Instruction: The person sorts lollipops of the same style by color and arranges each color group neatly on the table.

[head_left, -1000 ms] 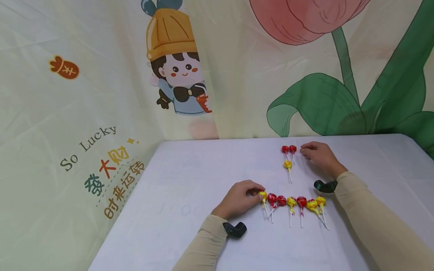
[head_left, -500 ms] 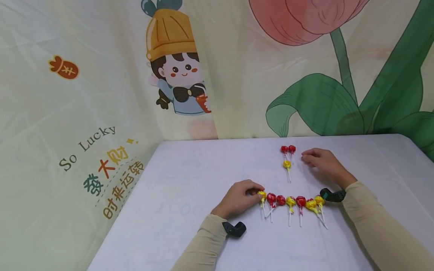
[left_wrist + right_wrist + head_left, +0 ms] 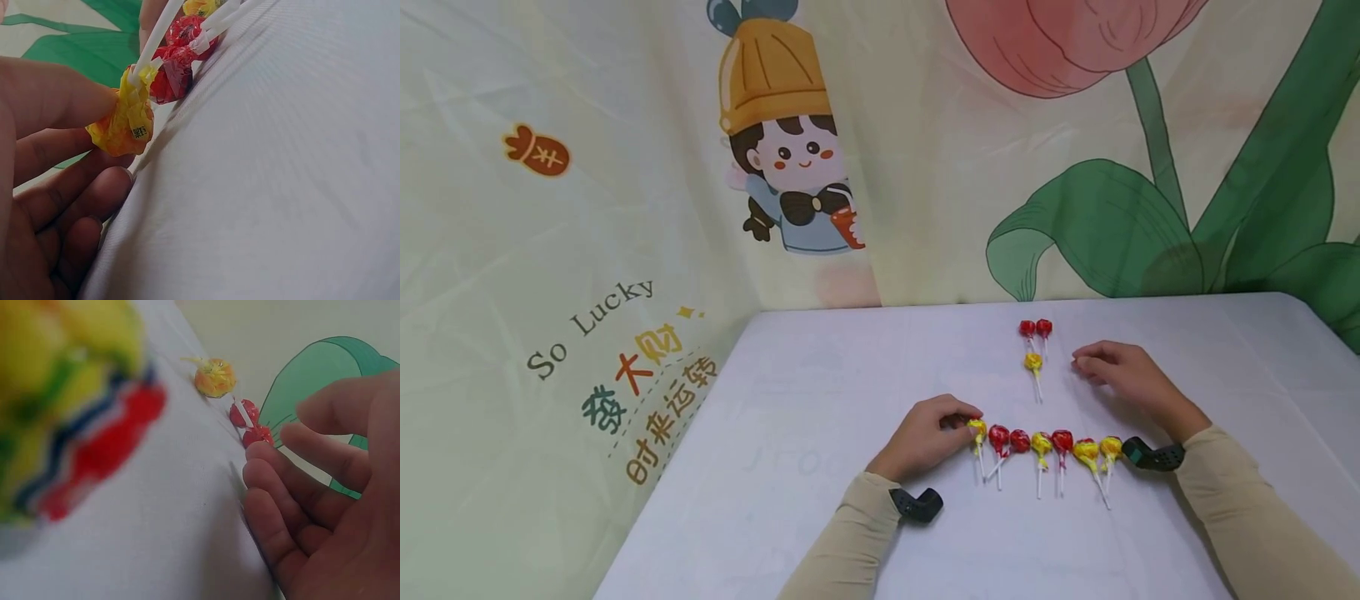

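Yellow lollipop (image 3: 977, 429) pinched, right hand (image 3: 1127, 374) idle

On my head feed, the left hand (image 3: 922, 437) grips that lollipop between thumb and finger at the left end of the row (image 3: 1041, 444); its other fingers are loosely bent. From there I read the row rightward as red, red, yellow, red, yellow, yellow, on a white cloth (image 3: 850, 375). The right hand is beyond the row's right end, fingers slackly curled around nothing; I can't tell whether it touches the cloth. Beyond the row's middle I see two reds (image 3: 1044, 327) side by side, and a lone yellow (image 3: 1033, 362) nearer the row.
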`<state>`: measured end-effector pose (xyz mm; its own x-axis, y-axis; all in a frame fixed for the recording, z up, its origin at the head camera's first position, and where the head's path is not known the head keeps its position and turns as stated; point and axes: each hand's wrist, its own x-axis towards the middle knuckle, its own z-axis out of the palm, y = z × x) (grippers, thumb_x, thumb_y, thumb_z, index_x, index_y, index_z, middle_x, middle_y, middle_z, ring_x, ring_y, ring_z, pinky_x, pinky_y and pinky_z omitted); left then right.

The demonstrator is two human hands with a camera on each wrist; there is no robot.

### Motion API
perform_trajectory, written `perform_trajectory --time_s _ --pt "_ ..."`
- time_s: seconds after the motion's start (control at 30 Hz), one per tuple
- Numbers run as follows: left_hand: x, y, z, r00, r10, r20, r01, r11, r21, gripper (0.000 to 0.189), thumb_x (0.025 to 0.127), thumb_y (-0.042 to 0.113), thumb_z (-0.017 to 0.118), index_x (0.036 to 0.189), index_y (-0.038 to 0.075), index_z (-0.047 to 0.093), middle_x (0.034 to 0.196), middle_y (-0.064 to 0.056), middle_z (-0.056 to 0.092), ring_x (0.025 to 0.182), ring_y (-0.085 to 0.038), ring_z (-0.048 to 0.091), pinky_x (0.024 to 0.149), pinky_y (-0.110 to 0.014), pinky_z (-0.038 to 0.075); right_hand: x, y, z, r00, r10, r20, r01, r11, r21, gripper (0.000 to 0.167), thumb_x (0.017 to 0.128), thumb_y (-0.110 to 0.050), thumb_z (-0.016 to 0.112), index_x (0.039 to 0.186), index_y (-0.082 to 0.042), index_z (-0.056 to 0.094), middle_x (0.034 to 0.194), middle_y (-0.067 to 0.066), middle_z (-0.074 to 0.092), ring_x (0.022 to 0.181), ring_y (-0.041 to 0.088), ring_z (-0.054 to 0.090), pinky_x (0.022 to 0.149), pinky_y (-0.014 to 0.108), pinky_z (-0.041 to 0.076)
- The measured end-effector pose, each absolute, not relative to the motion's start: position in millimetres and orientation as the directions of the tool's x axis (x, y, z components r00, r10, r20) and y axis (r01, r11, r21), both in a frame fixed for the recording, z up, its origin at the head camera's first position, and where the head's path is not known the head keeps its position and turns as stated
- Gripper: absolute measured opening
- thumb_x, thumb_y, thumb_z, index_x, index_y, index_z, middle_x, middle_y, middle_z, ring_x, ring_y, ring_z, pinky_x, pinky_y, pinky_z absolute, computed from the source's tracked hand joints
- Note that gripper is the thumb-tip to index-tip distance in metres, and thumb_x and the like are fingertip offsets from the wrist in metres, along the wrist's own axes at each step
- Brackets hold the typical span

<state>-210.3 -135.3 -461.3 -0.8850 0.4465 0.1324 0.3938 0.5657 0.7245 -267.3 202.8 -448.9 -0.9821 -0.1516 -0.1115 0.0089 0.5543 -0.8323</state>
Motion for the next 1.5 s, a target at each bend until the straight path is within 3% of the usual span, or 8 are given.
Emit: perform_trajectory --time_s 0.93,1.2,1.5 --pt "-215 -138 -465 -0.902 0.397 0.167 0.361 0.483 0.798 0.023 0.093 0.021 0.071 0.116 0.021 0.075 0.1 0.012 0.065 0.089 -0.01 0.058 0.08 -0.028 0.049 -220 214 -447 -0.977 -0.209 -0.05 -0.095 0.632 -0.769 0.045 0.1 -0.04 0.06 0.128 -0.005 0.063 0.125 0.016 0.062 0.11 0.032 0.058 0.089 0.047 0.054" --pt "-215 -138 -464 -0.904 0.391 0.174 0.352 0.447 0.823 0.025 0.094 0.019 0.071 0.119 0.018 0.074 0.105 0.012 0.066 0.09 -0.01 0.06 0.081 -0.028 0.051 -207 217 -449 -0.976 -0.216 -0.034 -0.113 0.63 -0.768 0.039 0.1 -0.035 0.063 0.125 -0.004 0.065 0.118 0.013 0.065 0.101 0.027 0.059 0.079 0.033 0.054" --pt "-214 -140 -463 -0.918 0.359 0.171 0.327 0.439 0.837 0.027 0.096 0.02 0.068 0.122 0.017 0.072 0.109 0.011 0.067 0.095 -0.009 0.062 0.085 -0.029 0.051 -198 217 -449 -0.975 -0.222 -0.034 -0.119 0.64 -0.759 0.038 0.099 -0.034 0.064 0.123 -0.005 0.066 0.118 0.012 0.065 0.101 0.026 0.059 0.078 0.031 0.055"
